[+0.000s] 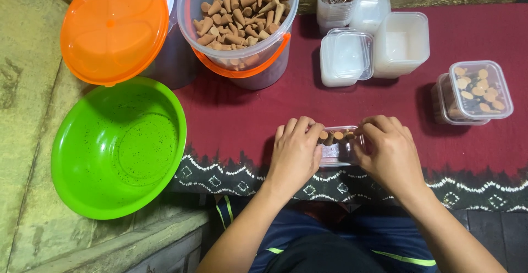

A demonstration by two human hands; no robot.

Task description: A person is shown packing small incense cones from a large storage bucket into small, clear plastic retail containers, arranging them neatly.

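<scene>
Small clear plastic box (338, 151): sits on the dark red cloth (242, 119) near the person, just above the cloth's white-patterned border. It lies between both hands and holds a row of brown cones (335, 136) along its far side.

Left hand (294, 154): palm down at the box's left end, fingers curled against the rim and touching the leftmost cones. Whether the fingertips pinch a cone cannot be told.

Right hand (388, 152): palm down at the box's right end, fingers bent together over the rim and onto the cones there. The grip itself is hidden.

Clear bucket (239, 22): far centre-left, with an orange handle, filled with loose brown cones.

Orange lid (113, 28): far left, tilted, leaning over a second container beside the bucket.

Green bowl (118, 146): left of the cloth on the stone surface, speckled with dark dust.

Filled box with lid (476, 91): far right on the cloth, closed, with round cone bases showing through the lid.

Clear boxes (374, 44): a cluster far centre-right, well apart from the hands. The rearmost tall tub (334, 0) holds dark powder and metal spoons.

Lap: dark blue garment with a yellow-green stripe, at the near edge.
</scene>
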